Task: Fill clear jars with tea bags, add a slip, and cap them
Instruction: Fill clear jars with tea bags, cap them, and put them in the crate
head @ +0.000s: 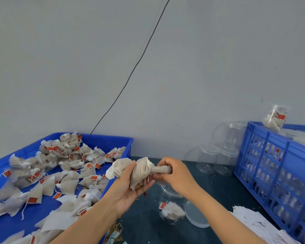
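Holding bunch of tea bags (141, 171) above open clear jar (172, 206): left hand (130, 185) cradles bunch, fingers curled round it; right hand (174, 173) pinches one bag's end. Jar upright on table, one bag inside. Advise: feed bags singly, centred over mouth, tags tucked in.

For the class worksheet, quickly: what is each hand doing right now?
Left hand: holds a bunch of tea bags.
Right hand: pinches one tea bag from that bunch.
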